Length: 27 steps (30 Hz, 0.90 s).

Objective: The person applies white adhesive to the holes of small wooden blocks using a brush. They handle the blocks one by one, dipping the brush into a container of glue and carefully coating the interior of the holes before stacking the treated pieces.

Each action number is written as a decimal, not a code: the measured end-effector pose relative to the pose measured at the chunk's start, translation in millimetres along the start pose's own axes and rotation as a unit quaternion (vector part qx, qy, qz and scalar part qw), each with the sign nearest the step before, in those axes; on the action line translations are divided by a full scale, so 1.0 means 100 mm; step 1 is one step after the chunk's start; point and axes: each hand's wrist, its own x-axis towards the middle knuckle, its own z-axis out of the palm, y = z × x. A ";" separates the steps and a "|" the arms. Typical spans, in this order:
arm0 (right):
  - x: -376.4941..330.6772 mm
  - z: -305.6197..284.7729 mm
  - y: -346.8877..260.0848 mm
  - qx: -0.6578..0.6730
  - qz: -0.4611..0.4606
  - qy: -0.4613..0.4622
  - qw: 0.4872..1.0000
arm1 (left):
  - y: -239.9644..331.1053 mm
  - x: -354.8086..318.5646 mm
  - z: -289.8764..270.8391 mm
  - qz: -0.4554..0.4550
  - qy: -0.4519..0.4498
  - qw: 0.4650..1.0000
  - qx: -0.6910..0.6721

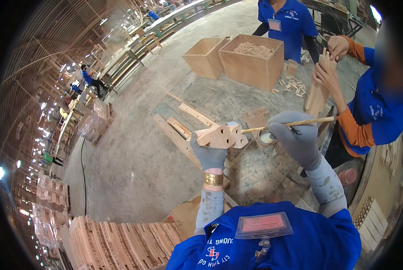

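Observation:
My left hand [209,154], in a grey glove, is closed round pale wooden pieces [220,137] with round holes in their end faces. A thin wooden stick [316,120] is pinched in my gloved right hand [296,138]. Its tip points left and reaches the end face of the right-hand piece; whether it touches a hole I cannot tell. Below the stick, partly hidden by my right fingers, is a small cup [265,137] with whitish contents. Long wooden bars [197,114] with holes lie just beyond my left hand.
Ahead stand two wooden boxes, one holding many dowels [254,50]; more dowels [293,85] lie on the floor. At right, a co-worker's hands [329,74] hold wooden bars. Another person [287,22] stands behind. Stacked wooden parts [125,243] fill the lower left.

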 end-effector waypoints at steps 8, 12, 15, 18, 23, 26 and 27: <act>0.07 0.13 0.04 -0.062 -0.120 -0.035 0.990 | 0.16 -0.08 0.16 -0.081 -0.008 0.986 -0.148; 0.11 0.16 0.03 -0.071 -0.142 -0.047 0.986 | 0.19 -0.07 0.14 -0.082 -0.008 0.984 -0.156; 0.11 0.14 0.06 -0.098 -0.144 -0.039 0.984 | 0.20 -0.12 0.16 -0.066 -0.035 0.983 -0.168; 0.07 0.16 0.02 -0.045 -0.027 0.034 0.998 | 0.16 -0.08 0.07 -0.021 -0.076 0.990 -0.113; 0.01 0.11 -0.01 0.012 0.061 0.094 0.994 | 0.19 -0.10 0.15 0.004 -0.046 0.996 -0.076; -0.02 0.13 -0.09 -0.008 0.053 0.056 0.997 | 0.24 -0.11 0.21 -0.006 0.002 0.994 -0.105; -0.02 0.13 -0.09 -0.013 0.041 0.049 0.998 | 0.25 -0.11 0.23 -0.011 0.004 0.994 -0.113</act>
